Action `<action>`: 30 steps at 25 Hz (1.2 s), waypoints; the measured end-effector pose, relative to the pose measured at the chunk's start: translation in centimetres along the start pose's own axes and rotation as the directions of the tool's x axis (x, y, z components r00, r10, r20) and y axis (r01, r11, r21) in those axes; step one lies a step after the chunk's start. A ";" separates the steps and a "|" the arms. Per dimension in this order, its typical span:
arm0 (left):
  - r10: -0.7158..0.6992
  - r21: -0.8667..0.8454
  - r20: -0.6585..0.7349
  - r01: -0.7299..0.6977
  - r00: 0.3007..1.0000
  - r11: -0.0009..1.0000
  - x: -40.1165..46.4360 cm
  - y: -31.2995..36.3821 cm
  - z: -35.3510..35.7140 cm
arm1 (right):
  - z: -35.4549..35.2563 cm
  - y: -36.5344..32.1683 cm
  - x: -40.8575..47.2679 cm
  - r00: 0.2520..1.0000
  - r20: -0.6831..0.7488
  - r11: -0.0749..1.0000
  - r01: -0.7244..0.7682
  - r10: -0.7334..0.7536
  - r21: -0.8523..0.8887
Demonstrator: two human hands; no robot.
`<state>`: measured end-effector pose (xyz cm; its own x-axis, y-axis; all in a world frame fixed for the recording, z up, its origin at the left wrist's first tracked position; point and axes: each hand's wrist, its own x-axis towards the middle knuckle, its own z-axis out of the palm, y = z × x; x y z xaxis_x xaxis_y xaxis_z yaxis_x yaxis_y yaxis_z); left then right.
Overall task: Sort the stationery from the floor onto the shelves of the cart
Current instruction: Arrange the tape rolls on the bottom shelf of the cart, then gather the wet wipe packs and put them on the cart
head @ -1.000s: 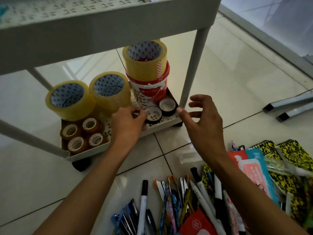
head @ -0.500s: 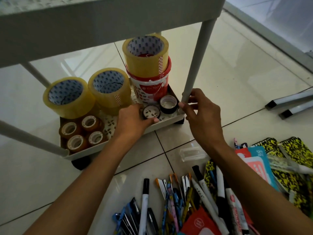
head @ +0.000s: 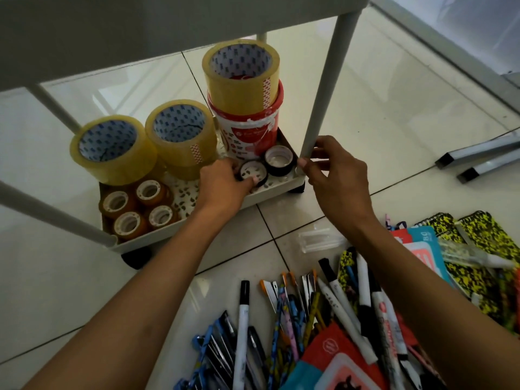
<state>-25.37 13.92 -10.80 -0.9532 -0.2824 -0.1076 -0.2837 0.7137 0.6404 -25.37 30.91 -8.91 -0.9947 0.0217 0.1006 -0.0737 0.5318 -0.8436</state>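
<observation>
Two black tape rolls (head: 266,168) on cart's bottom shelf (head: 281,190), near right corner. Left hand (head: 225,182) pinching nearer roll, seating it; right hand (head: 334,175) curled round cart leg (head: 323,102). Next, probably: release, reach near for pens (head: 281,333) on floor.

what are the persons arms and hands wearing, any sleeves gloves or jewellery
Nothing shows: both forearms are bare up to the frame's edge, with no sleeves in view. The left hand and right hand have no gloves, and no rings, watch or bracelets are visible at the wrists.

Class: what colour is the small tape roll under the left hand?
Black, with a pale core; the tape roll shows best in the head view.
</observation>
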 end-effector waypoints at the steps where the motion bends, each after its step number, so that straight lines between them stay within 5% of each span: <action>1: 0.005 0.022 -0.010 -0.005 1.000 1.000 -0.4 0.1 -0.4 | -0.1 -0.1 -0.3 1.000 0.004 1.000 -0.027 0.027 0.005; 6: 0.177 -0.076 -0.116 -0.186 0.977 0.980 -5.6 -0.8 -3.1 | -1.1 -0.8 -4.8 0.974 0.045 0.969 -0.226 0.222 0.103; 9: 0.169 -0.190 -0.033 -0.172 0.985 0.967 -11.0 -2.0 -4.9 | -1.5 -2.2 -9.9 0.951 0.205 0.966 -0.251 0.233 0.066; 13: 0.142 -0.291 0.056 -0.120 0.988 0.949 -18.2 -5.6 -7.3 | -1.9 -5.2 -16.7 0.881 0.463 0.990 -0.040 0.097 -0.132; 19: -0.200 -0.269 0.042 0.204 0.979 0.941 -29.4 -14.6 -10.6 | 2.3 -8.5 -25.3 0.659 0.751 0.943 0.230 0.031 -0.241; 25: -0.446 -0.052 -0.002 0.445 0.895 0.894 -36.8 -21.9 -8.5 | 8.3 -7.0 -30.2 0.508 0.859 0.807 0.534 -0.068 -0.252; 30: -0.463 -0.186 -0.007 0.454 0.886 0.872 -38.1 -21.9 -8.1 | 10.2 -6.6 -32.5 0.486 0.874 0.707 0.615 0.010 -0.349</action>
<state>18.01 3.81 -14.58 -0.7130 -0.5853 -0.3862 -0.6603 0.3750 0.6507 6.73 18.08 -12.00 -0.5464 -0.7243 -0.4205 -0.6386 0.6852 -0.3503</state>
